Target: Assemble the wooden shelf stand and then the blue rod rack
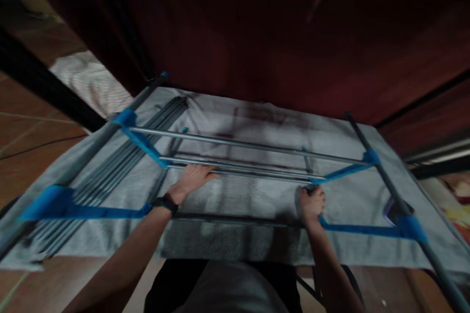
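A rack frame of grey metal tubes joined by blue plastic brackets (pixel 352 172) stands over a table covered with a pale cloth. My left hand (pixel 191 180), with a dark watch on its wrist, is closed over the thin metal rods (pixel 249 173) near their left end. One finger points along the rods. At the other end of the rods my right hand (pixel 313 201) is closed around the frame by the lower blue bracket. Its grip partly hides the tube there. Another thin crossbar (pixel 238 143) runs above and beyond both hands.
A bundle of several loose metal tubes (pixel 121 161) lies on the cloth (pixel 235 239) at the left. On the right, a dark phone-like object (pixel 394 210) rests partly behind the side tube. A dark red surface (pixel 257 34) rises behind the table. Striped fabric (pixel 91 80) is at the far left.
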Available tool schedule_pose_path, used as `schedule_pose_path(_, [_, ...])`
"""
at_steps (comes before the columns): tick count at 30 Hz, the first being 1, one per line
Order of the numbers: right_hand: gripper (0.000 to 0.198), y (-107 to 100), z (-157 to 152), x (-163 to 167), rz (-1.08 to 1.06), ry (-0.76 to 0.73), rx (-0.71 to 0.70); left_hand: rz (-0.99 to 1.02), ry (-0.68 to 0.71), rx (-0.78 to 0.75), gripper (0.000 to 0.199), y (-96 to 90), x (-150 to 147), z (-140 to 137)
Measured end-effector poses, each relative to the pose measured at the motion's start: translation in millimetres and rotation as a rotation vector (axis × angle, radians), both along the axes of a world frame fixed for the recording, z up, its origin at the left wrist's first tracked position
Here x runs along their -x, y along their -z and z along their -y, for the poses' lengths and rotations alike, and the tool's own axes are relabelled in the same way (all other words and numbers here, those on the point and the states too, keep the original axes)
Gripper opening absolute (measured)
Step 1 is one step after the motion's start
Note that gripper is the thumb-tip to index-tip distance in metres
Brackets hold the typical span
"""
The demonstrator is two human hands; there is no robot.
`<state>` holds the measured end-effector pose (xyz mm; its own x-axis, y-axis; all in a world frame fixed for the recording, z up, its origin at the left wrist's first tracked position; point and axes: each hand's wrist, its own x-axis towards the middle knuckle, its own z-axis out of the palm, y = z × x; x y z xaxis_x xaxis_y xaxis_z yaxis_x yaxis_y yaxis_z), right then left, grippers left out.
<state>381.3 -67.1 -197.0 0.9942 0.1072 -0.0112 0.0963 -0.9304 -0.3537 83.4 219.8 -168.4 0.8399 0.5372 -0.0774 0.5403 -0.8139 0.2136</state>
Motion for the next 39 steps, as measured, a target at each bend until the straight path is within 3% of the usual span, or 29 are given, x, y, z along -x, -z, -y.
schedule_pose_path(9, [0.065,3,-2,-6,0.033,0.004,-0.017,0.028,0.104,0.042,0.053,6.5,-10,3])
schedule_pose_path(16, [0.065,-1,-4,-4,0.034,-0.003,-0.019,-0.001,0.045,0.082,0.053,15.2,-10,-6])
schedule_pose_path(31, [0.067,-6,-4,-2,0.001,0.012,0.009,0.050,0.003,0.110,0.049,6.6,-10,1])
schedule_pose_path(34, [0.068,-8,-1,1,-0.025,0.011,-0.002,0.041,0.081,0.084,0.048,-1.1,-7,8])
schedule_pose_path(39, [0.076,7,3,-8,-0.018,0.015,-0.005,0.061,0.106,0.051,0.037,-2.1,-3,7])
